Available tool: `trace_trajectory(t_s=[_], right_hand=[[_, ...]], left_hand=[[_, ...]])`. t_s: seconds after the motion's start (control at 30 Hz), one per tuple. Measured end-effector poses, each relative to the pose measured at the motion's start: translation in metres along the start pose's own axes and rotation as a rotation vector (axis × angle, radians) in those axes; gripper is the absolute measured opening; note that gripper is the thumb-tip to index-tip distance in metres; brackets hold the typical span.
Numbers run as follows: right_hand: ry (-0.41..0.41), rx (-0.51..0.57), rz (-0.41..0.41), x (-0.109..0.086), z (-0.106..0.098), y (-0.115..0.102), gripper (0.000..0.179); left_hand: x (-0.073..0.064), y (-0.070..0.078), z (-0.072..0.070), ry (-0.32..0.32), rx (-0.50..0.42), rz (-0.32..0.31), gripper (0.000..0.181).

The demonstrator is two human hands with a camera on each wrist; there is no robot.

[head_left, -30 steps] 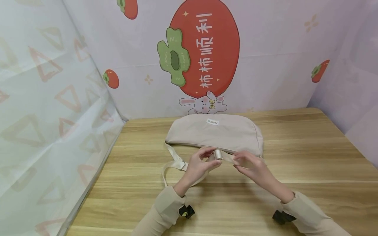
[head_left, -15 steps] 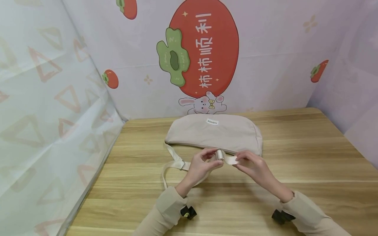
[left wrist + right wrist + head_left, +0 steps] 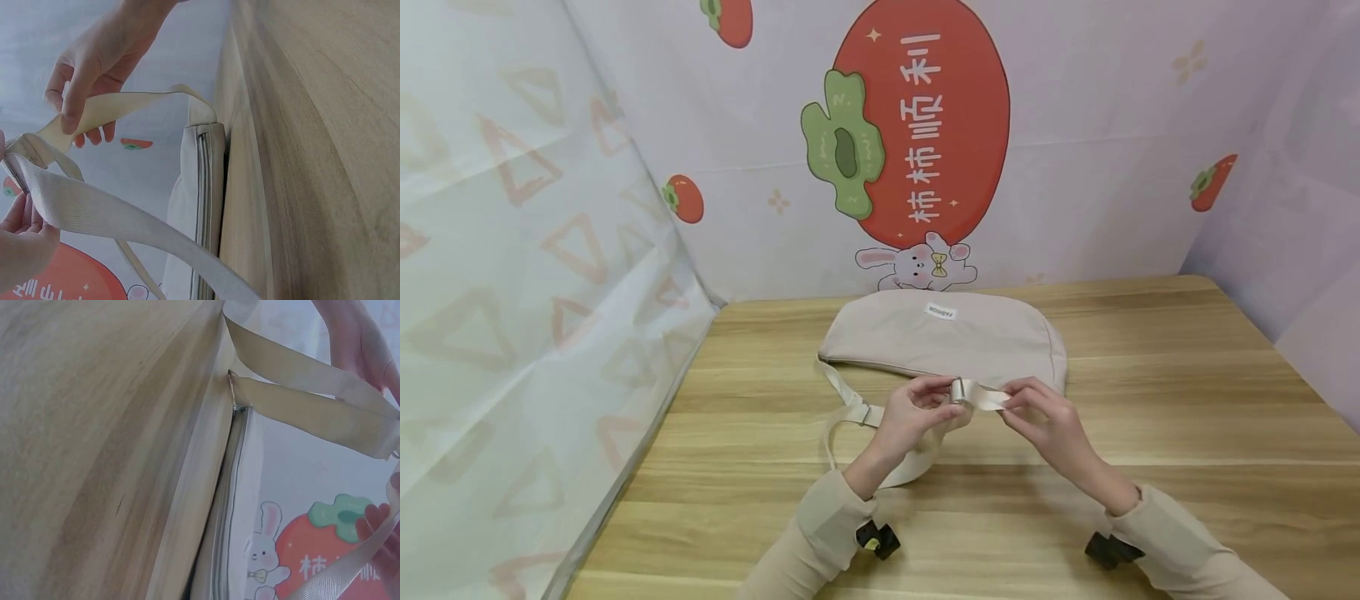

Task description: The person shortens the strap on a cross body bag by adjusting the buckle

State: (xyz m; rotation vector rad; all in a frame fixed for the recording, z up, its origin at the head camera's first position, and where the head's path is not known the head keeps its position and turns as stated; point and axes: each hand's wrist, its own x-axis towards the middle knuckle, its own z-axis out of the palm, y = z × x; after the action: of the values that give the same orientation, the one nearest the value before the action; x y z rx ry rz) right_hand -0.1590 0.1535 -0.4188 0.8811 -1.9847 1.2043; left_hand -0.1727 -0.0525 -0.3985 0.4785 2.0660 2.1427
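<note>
A beige shoulder bag with a white label lies on the wooden table. My left hand grips a metal strap slider between thumb and fingers, in front of the bag's zipper edge. From the slider a short stretch of the bag's strap runs right to my right hand, which pinches it with thumb and fingertips. In the left wrist view, the webbing loops from the slider, and another length rises from the bag's end past the right hand. Both hands are raised above the table.
A second slider sits on the strap left of the left hand, near the bag's corner. Behind the table hangs a printed cloth; another cloth borders its left side. A black wrist device is under the left sleeve.
My right hand has drawn slightly to the right, and more strap shows between the hands. The slider has turned in my left hand, and the strap loop below it hangs lower.
</note>
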Motion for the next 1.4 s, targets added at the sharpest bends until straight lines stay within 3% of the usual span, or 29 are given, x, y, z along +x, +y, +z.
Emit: trace_trajectory(t_s=[0.17,0.3,0.5,0.63,0.77,0.93,1.07,1.23,1.4], right_hand=[[-0.043,0.076,-0.020,0.001,-0.002,0.003,0.035],[-0.085,0.085,-0.075,0.000,-0.002,0.004,0.013],[-0.081,-0.039,-0.158,0.001,0.000,0.005,0.028],[-0.064,-0.027,-0.172,0.002,0.003,0.003,0.026],[-0.093,0.076,-0.108,0.004,0.005,-0.001,0.014],[-0.157,0.212,0.104,0.008,0.003,-0.009,0.031],[-0.179,0.289,0.209,0.010,-0.001,-0.012,0.024],[-0.136,0.293,0.207,0.010,-0.001,-0.014,0.019],[-0.092,0.282,0.145,0.011,0.003,-0.016,0.022]], left_hand=[[0.001,0.001,-0.002,0.006,0.000,0.004,0.043],[0.000,0.002,-0.004,-0.026,0.011,0.007,0.042],[-0.001,0.005,-0.005,-0.050,0.053,0.014,0.040],[-0.003,0.007,-0.004,-0.062,0.110,0.027,0.039],[-0.005,0.008,-0.003,-0.046,0.150,0.039,0.038],[-0.003,0.008,-0.002,-0.065,0.168,0.043,0.038],[-0.002,0.008,-0.002,-0.072,0.166,0.057,0.037],[-0.003,0.007,0.000,-0.080,0.178,0.060,0.036],[-0.003,0.005,0.002,-0.109,0.187,0.077,0.033]])
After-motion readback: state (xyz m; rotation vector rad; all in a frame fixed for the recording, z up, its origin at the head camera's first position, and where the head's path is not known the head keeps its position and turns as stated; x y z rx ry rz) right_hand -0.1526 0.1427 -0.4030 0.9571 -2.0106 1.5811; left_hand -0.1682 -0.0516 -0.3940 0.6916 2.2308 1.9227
